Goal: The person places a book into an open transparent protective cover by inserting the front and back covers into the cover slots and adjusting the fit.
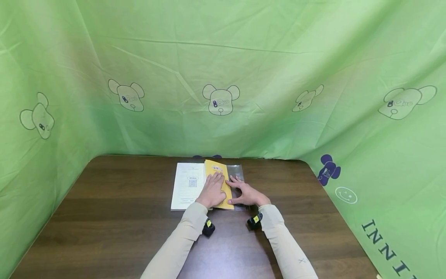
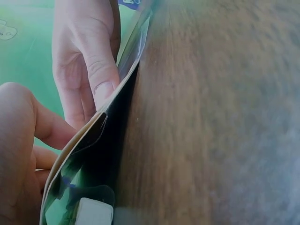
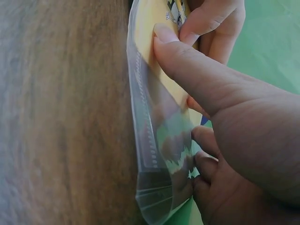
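An open booklet lies at the far middle of the table, a white printed page (image 1: 182, 190) on its left and a yellow cover (image 1: 210, 167) on its right. Clear plastic (image 1: 237, 169), like a book jacket, extends past the cover's right edge. My left hand (image 1: 213, 190) rests on the yellow cover with fingers stretched forward. At that right edge is my right hand (image 1: 248, 193), thumb and fingers spread apart. In the right wrist view, its thumb touches the yellow cover beside the folded plastic flap (image 3: 154, 192). The cover's underside is mostly hidden.
The brown wooden table (image 1: 115, 201) surrounds the booklet. A green printed cloth (image 1: 167, 128) hangs behind the table and along its sides. Each wrist wears a small black camera.
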A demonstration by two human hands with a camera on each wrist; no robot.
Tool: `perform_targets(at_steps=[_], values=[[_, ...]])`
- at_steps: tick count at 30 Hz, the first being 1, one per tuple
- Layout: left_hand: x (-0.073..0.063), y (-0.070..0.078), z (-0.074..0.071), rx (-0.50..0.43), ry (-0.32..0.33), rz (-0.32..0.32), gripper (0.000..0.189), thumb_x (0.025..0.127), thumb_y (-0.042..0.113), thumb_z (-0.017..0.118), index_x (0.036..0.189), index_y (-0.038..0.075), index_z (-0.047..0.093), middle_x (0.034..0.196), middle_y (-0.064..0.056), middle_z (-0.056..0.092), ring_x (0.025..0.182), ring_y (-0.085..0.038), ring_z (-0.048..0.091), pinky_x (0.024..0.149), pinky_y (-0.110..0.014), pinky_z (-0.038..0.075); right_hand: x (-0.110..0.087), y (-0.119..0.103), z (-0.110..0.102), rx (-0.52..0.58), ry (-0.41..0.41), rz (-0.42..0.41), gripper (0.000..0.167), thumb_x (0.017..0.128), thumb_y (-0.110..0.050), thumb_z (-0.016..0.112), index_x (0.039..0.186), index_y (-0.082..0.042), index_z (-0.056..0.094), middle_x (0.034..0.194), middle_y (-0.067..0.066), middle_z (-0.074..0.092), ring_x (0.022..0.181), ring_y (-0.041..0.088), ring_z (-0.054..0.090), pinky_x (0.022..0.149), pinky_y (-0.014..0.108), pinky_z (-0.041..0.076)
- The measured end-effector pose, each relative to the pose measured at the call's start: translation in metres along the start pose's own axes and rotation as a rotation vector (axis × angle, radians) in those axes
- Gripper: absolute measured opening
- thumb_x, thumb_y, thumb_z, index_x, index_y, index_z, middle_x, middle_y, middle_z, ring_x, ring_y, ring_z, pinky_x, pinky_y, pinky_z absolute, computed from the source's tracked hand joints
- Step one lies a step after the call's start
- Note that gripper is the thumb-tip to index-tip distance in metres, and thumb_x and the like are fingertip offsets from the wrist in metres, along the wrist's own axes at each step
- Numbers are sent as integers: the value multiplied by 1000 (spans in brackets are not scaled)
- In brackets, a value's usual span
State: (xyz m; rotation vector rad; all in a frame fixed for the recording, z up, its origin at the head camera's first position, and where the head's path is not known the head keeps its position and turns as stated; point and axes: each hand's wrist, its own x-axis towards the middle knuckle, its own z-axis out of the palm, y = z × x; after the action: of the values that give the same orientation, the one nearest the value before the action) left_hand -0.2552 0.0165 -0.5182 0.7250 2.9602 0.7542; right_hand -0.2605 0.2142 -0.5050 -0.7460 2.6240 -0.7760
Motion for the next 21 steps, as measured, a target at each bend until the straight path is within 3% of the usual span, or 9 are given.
perform_targets(at_steps=[7,13,17,21], values=[[-1,1,-1,-6,-24,22,73,83,20,48,151,-6,41,162,-20,36,154,-33,25,128,-50,11,0,0,0,-26,10,2,81,89,-32,80,155,-7,41,166,22,23,154,45,12,122,62,22],[-1,-5,-7,-133,31,68,64,89,6,51,150,-7,41,161,-21,35,154,-35,25,128,-49,14,0,-5,-1,-25,24,51,82,86,-32,83,154,-7,44,165,21,26,154,44,14,122,61,22],[-3,-11,-12,-247,115,26,63,93,-2,55,153,-7,36,164,-21,29,156,-36,18,128,-48,13,1,-6,-1,-16,14,82,83,85,-34,84,154,-11,44,167,17,25,155,41,13,123,61,20],[-7,-15,-19,-311,176,-59,68,95,2,60,154,-10,29,166,-25,21,156,-39,15,127,-50,14,1,-7,-2,10,24,97,84,83,-34,85,154,-12,45,166,16,26,156,41,13,122,63,21]])
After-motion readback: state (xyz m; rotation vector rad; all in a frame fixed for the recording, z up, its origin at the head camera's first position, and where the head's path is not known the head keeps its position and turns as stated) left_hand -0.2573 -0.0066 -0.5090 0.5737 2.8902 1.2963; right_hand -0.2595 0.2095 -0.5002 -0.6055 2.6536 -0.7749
